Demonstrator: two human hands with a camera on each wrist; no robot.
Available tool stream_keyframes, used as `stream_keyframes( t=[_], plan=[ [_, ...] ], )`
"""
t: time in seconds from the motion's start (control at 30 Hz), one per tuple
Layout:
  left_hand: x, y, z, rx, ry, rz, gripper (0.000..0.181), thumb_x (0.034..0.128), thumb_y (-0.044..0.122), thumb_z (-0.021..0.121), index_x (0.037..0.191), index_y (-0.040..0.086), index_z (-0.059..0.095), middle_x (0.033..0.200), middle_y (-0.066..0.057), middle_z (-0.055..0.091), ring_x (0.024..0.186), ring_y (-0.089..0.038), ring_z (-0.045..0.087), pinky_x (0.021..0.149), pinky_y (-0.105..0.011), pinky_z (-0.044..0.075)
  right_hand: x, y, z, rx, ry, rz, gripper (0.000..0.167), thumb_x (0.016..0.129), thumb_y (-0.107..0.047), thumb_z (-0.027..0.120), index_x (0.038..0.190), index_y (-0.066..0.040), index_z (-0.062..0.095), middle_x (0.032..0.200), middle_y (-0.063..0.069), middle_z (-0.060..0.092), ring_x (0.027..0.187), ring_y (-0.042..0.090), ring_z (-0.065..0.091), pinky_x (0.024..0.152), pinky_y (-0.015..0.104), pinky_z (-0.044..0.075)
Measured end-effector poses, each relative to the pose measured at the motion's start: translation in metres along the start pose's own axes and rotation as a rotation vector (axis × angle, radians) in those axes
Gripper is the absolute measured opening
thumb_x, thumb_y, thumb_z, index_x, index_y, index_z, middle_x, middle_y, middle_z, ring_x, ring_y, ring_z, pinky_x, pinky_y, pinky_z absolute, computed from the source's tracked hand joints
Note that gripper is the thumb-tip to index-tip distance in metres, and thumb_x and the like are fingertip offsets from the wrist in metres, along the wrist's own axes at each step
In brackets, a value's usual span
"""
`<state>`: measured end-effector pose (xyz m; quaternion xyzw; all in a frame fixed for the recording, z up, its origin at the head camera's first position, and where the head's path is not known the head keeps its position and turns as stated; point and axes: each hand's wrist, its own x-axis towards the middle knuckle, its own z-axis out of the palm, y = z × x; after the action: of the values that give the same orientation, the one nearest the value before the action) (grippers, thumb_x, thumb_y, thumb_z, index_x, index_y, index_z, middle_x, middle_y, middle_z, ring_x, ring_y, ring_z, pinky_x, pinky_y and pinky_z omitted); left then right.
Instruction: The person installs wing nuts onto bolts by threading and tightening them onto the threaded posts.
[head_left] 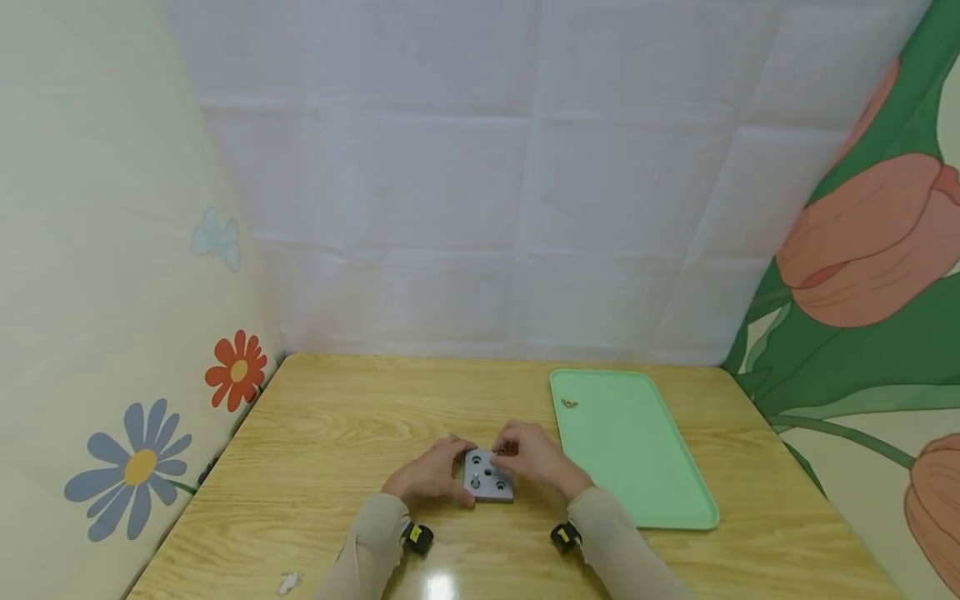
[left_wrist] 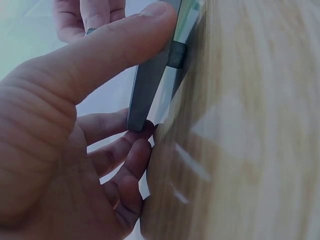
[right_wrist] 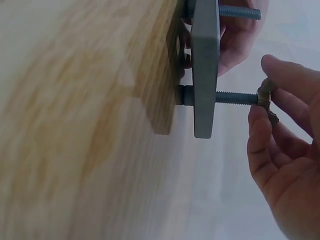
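A grey metal plate (head_left: 491, 493) with several holes sits on the table, raised on the heads of the bolts that pass through it. My left hand (head_left: 429, 475) grips its left side, thumb at the near edge and fingers at the far one. In the right wrist view a threaded bolt (right_wrist: 236, 98) sticks out of the plate, and a second bolt (right_wrist: 240, 12) stands farther along. My right hand (head_left: 536, 457) pinches a brass wing nut (right_wrist: 264, 96) at the tip of the nearer bolt. The fingers partly cover the nut.
To the right lies a light green tray (head_left: 633, 450), with a small brass-coloured piece (head_left: 570, 403) near its far left corner. A white scrap (head_left: 288, 582) is on the wooden table (head_left: 352, 408) at the near left. A white sheet (head_left: 420, 183) hangs behind.
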<state>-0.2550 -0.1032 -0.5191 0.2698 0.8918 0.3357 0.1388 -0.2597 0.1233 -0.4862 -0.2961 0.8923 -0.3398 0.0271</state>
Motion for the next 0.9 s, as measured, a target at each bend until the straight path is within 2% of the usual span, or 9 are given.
stream_keyframes(
  t=[0.1,0.3,0.53,0.7,0.9],
  plan=[
    [-0.0005,0.0000,0.0000,0.000,-0.001,-0.001,0.083,0.0664,0.044,0.084,0.134,0.012,0.048,0.122,0.003,0.049,0.112,-0.016,0.044,0.096,-0.038,0.038,-0.0002,-0.0019,-0.0002,-0.014,0.001,-0.014,0.002,0.083,-0.012,0.071,0.084,-0.014,0.070,0.088,-0.009,0.058,0.080,0.008,0.055,0.068,0.024,0.047],
    [-0.0024,0.0021,-0.0014,-0.015,-0.001,-0.003,0.082,0.0664,0.041,0.084,0.134,0.012,0.049,0.123,0.002,0.049,0.113,-0.017,0.044,0.097,-0.039,0.038,-0.0009,-0.0013,0.0007,-0.003,0.007,-0.042,0.015,0.078,0.000,0.062,0.084,-0.011,0.070,0.087,-0.007,0.062,0.079,0.008,0.057,0.068,0.023,0.049],
    [-0.0030,0.0022,0.0000,-0.018,0.000,-0.014,0.082,0.0663,0.041,0.084,0.134,0.012,0.049,0.122,0.002,0.049,0.114,-0.018,0.044,0.098,-0.041,0.038,-0.0009,-0.0023,0.0008,-0.053,0.017,-0.015,0.006,0.087,-0.009,0.067,0.091,-0.009,0.072,0.087,-0.003,0.066,0.078,0.006,0.058,0.068,0.023,0.049],
    [-0.0044,0.0037,0.0000,-0.027,-0.002,-0.022,0.081,0.0665,0.041,0.085,0.134,0.013,0.049,0.122,0.003,0.049,0.113,-0.018,0.044,0.098,-0.041,0.037,-0.0019,-0.0031,0.0009,-0.072,0.030,-0.011,0.011,0.087,-0.007,0.066,0.097,-0.007,0.070,0.096,-0.001,0.064,0.082,0.008,0.058,0.070,0.024,0.049],
    [-0.0047,0.0051,-0.0021,-0.022,0.003,-0.019,0.083,0.0662,0.041,0.084,0.135,0.012,0.048,0.123,0.002,0.049,0.115,-0.019,0.044,0.099,-0.043,0.037,-0.0031,-0.0043,-0.0013,-0.008,0.063,0.021,0.023,0.085,-0.007,0.069,0.108,-0.003,0.067,0.095,-0.003,0.062,0.081,0.009,0.058,0.069,0.025,0.049]
  ],
)
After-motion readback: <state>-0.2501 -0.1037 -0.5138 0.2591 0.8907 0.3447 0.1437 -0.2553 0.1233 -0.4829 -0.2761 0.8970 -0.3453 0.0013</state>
